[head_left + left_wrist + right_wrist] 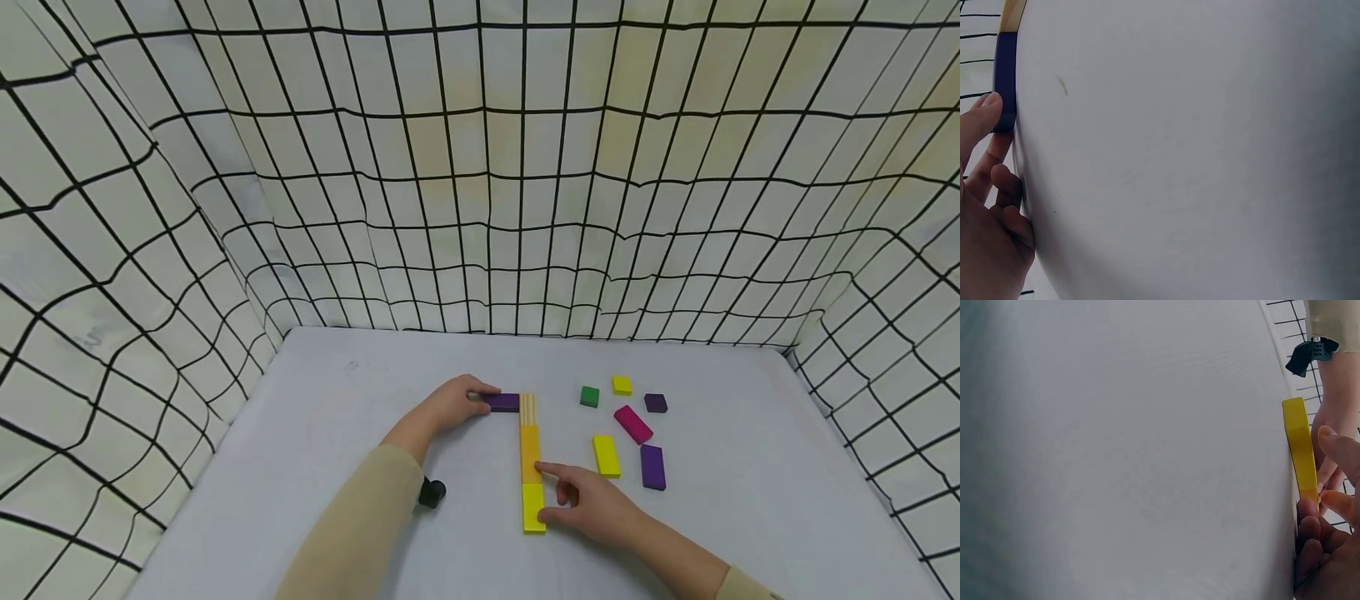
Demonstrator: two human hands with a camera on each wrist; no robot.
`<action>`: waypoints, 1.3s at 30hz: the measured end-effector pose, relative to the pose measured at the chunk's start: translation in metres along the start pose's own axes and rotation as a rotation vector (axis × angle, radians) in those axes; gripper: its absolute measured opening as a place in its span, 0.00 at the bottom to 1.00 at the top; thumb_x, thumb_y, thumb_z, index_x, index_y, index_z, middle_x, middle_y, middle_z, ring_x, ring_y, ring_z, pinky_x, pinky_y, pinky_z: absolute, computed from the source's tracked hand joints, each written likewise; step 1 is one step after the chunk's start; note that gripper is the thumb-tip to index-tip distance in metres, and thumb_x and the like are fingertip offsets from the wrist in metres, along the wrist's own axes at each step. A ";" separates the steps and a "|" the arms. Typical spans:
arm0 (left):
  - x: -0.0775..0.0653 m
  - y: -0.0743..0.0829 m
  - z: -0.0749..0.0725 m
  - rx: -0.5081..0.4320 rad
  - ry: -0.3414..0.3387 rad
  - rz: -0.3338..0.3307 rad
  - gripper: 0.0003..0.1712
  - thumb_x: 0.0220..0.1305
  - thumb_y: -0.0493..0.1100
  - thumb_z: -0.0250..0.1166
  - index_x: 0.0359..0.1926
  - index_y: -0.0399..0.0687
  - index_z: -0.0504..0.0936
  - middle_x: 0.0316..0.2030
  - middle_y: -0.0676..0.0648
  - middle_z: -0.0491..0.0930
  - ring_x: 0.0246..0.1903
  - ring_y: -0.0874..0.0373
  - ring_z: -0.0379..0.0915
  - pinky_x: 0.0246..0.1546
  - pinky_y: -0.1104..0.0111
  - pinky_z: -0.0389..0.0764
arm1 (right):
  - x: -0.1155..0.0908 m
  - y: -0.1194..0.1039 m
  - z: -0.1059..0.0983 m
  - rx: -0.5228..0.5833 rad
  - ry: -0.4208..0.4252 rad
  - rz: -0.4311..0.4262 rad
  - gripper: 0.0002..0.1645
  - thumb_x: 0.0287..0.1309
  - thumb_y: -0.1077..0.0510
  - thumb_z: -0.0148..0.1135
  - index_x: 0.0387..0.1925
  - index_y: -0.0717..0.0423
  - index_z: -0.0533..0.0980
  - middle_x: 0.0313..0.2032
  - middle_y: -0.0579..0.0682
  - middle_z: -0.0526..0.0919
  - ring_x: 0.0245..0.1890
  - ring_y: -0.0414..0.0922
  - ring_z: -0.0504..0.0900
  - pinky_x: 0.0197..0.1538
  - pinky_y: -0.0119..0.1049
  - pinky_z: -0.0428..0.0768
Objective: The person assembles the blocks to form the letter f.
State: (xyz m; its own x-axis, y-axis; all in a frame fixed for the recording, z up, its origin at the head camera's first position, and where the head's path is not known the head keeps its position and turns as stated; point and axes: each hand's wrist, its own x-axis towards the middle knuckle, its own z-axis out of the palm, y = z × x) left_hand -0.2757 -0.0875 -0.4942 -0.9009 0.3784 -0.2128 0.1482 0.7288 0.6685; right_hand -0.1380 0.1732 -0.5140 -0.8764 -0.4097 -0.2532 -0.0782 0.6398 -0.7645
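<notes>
My left hand (453, 402) pinches the outer end of a dark purple block (504, 402) between thumb and fingers. That block lies crosswise, its other end against the far end of a straight row. The row runs toward me: a pale striped wooden piece (528, 408), an orange block (530, 454), then a yellow block (533, 508). Beside the row's right edge, my right hand (596, 504) has its index fingertip at the orange block and its thumb by the yellow one. The right wrist view shows the yellow block (1299, 434) with the right fingers around its far end.
Right of the row lie loose blocks: a green cube (590, 397), a small yellow block (622, 385), a small dark purple block (656, 403), a magenta block (633, 425), a yellow block (607, 456) and a purple block (653, 467). Black netting (487, 175) surrounds the white table (315, 375).
</notes>
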 end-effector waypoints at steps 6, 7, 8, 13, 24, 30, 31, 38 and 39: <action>0.003 -0.002 0.001 -0.007 -0.004 -0.004 0.19 0.67 0.45 0.66 0.58 0.62 0.83 0.60 0.49 0.75 0.65 0.48 0.65 0.68 0.49 0.61 | 0.000 0.002 -0.004 0.036 -0.019 -0.005 0.38 0.54 0.40 0.72 0.66 0.42 0.74 0.30 0.43 0.76 0.31 0.42 0.73 0.31 0.28 0.72; 0.003 -0.003 0.001 -0.009 -0.004 -0.006 0.19 0.67 0.45 0.66 0.58 0.62 0.83 0.60 0.49 0.75 0.65 0.48 0.65 0.69 0.50 0.61 | 0.000 0.002 -0.005 0.038 -0.023 -0.005 0.38 0.54 0.40 0.72 0.65 0.42 0.74 0.31 0.43 0.76 0.31 0.42 0.73 0.31 0.28 0.72; 0.004 -0.004 0.001 -0.010 -0.003 -0.009 0.19 0.67 0.45 0.66 0.58 0.63 0.83 0.60 0.49 0.75 0.65 0.48 0.65 0.69 0.50 0.61 | 0.000 0.002 -0.006 0.042 -0.028 -0.005 0.37 0.54 0.40 0.72 0.65 0.42 0.74 0.31 0.43 0.76 0.31 0.43 0.73 0.32 0.28 0.72; 0.005 -0.007 0.002 -0.023 -0.002 -0.006 0.19 0.67 0.45 0.66 0.58 0.62 0.83 0.60 0.49 0.75 0.65 0.47 0.65 0.69 0.49 0.60 | 0.000 0.005 -0.009 0.046 -0.048 -0.017 0.35 0.55 0.41 0.71 0.64 0.42 0.75 0.33 0.43 0.77 0.33 0.43 0.73 0.33 0.28 0.73; 0.004 -0.008 0.002 -0.043 0.005 -0.005 0.18 0.67 0.45 0.66 0.57 0.63 0.83 0.60 0.49 0.76 0.65 0.47 0.65 0.69 0.48 0.60 | -0.006 0.004 -0.029 -0.004 0.051 -0.037 0.24 0.58 0.44 0.70 0.56 0.40 0.81 0.36 0.39 0.80 0.35 0.43 0.75 0.36 0.30 0.79; 0.004 -0.007 0.002 -0.039 0.006 0.001 0.18 0.67 0.45 0.66 0.57 0.62 0.83 0.60 0.50 0.76 0.65 0.48 0.65 0.70 0.49 0.59 | -0.013 0.010 -0.052 -0.025 0.179 0.012 0.23 0.56 0.48 0.73 0.55 0.42 0.82 0.37 0.40 0.80 0.35 0.43 0.76 0.34 0.30 0.79; 0.003 -0.007 0.002 -0.035 0.007 0.003 0.18 0.67 0.45 0.66 0.57 0.62 0.83 0.60 0.50 0.76 0.65 0.48 0.65 0.69 0.49 0.59 | -0.014 0.011 -0.056 -0.029 0.198 0.018 0.24 0.55 0.48 0.73 0.55 0.42 0.82 0.37 0.40 0.80 0.35 0.43 0.76 0.33 0.30 0.79; 0.002 -0.006 0.001 -0.028 0.002 0.002 0.18 0.67 0.45 0.66 0.58 0.62 0.83 0.60 0.50 0.76 0.65 0.48 0.65 0.69 0.50 0.60 | -0.023 0.015 -0.079 -0.085 0.288 0.078 0.29 0.55 0.47 0.73 0.59 0.46 0.80 0.39 0.43 0.79 0.34 0.43 0.74 0.29 0.31 0.76; 0.001 -0.005 0.001 -0.034 0.002 0.002 0.18 0.67 0.45 0.66 0.58 0.62 0.83 0.60 0.50 0.76 0.65 0.48 0.65 0.69 0.49 0.60 | -0.023 0.015 -0.081 -0.097 0.293 0.081 0.30 0.55 0.46 0.73 0.59 0.48 0.79 0.40 0.44 0.80 0.34 0.43 0.73 0.28 0.32 0.76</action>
State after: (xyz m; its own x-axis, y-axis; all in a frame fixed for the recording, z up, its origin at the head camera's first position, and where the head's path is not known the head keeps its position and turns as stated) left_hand -0.2769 -0.0904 -0.4985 -0.9013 0.3789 -0.2101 0.1363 0.7084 0.6926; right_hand -0.1578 0.2447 -0.4717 -0.9801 -0.1590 -0.1191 -0.0348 0.7277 -0.6850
